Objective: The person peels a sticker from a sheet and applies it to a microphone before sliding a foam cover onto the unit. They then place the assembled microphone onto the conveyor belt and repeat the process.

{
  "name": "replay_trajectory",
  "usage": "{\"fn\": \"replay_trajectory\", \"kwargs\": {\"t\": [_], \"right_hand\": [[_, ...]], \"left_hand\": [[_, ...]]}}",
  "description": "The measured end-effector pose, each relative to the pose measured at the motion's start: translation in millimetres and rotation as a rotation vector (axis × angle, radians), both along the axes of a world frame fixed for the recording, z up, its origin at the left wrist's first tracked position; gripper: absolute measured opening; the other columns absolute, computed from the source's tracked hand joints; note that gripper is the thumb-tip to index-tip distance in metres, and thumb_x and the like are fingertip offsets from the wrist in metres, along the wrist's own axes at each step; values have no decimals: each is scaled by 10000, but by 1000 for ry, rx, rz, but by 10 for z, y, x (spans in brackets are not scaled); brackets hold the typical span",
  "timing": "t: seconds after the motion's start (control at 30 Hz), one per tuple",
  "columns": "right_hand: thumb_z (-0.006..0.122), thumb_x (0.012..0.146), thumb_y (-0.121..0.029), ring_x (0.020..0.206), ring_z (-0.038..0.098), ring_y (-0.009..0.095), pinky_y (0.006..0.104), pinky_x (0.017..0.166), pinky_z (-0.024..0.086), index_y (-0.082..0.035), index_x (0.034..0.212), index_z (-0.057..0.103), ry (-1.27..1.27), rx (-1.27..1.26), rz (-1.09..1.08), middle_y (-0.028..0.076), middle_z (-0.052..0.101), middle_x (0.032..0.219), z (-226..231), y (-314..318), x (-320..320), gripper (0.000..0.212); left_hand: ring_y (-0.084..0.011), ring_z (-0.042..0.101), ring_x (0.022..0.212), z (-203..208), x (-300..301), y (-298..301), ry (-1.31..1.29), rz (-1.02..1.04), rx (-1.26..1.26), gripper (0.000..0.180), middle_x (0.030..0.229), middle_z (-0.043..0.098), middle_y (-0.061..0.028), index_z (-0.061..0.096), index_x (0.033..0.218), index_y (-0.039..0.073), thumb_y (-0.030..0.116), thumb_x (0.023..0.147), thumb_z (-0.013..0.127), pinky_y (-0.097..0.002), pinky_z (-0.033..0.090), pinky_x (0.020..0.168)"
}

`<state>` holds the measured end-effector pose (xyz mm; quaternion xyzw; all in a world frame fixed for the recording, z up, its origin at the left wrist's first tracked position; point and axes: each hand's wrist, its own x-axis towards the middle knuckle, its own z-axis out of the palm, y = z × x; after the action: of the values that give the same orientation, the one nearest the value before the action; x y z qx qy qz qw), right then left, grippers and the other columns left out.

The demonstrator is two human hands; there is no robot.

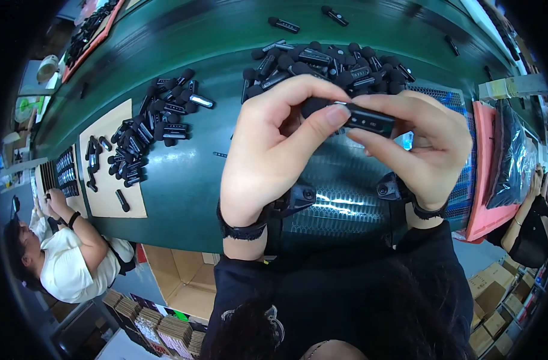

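Note:
Between my two hands is a small black clip-on microphone (373,123) with a dark foam tip. My left hand (265,141) pinches it at the foam end, thumb and forefinger pressed together. My right hand (433,141) grips the body's other end between thumb and fingers. Fingers partly hide the foam tip. Just beyond my hands lies a heap of similar black microphones (316,57). A second pile of microphones (169,108) rests left of my left hand, spilling onto a tan cardboard sheet (103,201).
My hands are above a green worktable (190,204). A patterned sheet (337,219) lies below them. To the right are a pink foam sheet (481,174) and a dark plastic-wrapped bundle (511,162). A person (76,258) works at left. An open carton (181,279) stands below the table edge.

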<state>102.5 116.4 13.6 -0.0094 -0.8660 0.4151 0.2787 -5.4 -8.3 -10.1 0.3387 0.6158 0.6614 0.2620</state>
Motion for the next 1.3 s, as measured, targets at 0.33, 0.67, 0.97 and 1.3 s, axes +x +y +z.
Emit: {"fn": "replay_trajectory", "kwargs": {"t": [0.33, 0.67, 0.97, 1.3], "right_hand": [[563, 770, -58, 544, 548, 94, 196, 484, 412, -3, 914, 602, -188, 102, -57, 55, 568, 664, -98, 286, -317, 159], [597, 720, -446, 602, 562, 201, 289, 541, 467, 30, 996, 511, -844, 420, -136, 133, 576, 790, -524, 1464, -1880, 557], [560, 775, -352, 567, 565, 212, 322, 504, 457, 48, 867, 571, -1127, 290, -30, 142, 588, 698, -1039, 1549, -2231, 410], [527, 790, -252, 523, 548, 189, 306, 482, 447, 53, 794, 563, -1033, 447, 68, 117, 586, 704, -979, 1543, -2150, 308]], "left_hand": [[-40, 456, 622, -261, -122, 340, 317, 263, -145, 78, 681, 545, 5, 576, 834, 8, 59, 791, 536, -173, 370, 552], [-320, 555, 815, -825, -1957, 690, 812, 766, -649, 243, 862, 566, -169, 590, 886, 50, 244, 760, 515, -395, 455, 695], [-290, 521, 892, -1050, -2095, 873, 1184, 147, -929, 256, 969, 504, -104, 577, 922, 107, 171, 677, 615, -345, 434, 775], [-258, 562, 770, -575, -1767, 967, 904, -82, -870, 263, 771, 589, -80, 585, 835, 101, 269, 649, 661, -339, 434, 650]]}}
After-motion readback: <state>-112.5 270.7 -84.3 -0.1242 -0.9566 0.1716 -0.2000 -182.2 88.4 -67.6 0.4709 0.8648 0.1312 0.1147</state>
